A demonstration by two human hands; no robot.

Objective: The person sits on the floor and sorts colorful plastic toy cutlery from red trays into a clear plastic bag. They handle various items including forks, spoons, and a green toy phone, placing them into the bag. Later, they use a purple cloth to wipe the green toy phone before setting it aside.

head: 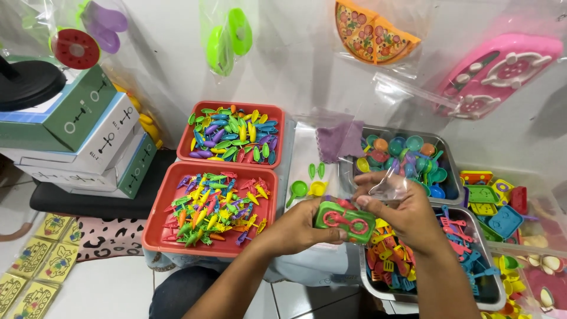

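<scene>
Green toy stove (pixel 344 221) is clamped in left hand (pixel 298 227); clear bag (pixel 390 188) is pinched by right hand (pixel 407 214), above the metal tray (pixel 378 288). Bagging step judged underway; bag mouth needs opening.

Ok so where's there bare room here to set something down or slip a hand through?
Free: the white strip between the red trays and the metal trays, bare but for a few small scoops; the white floor tiles below the front red tray. Crowded: every tray, and the right edge, heaped with toy parts.
</scene>
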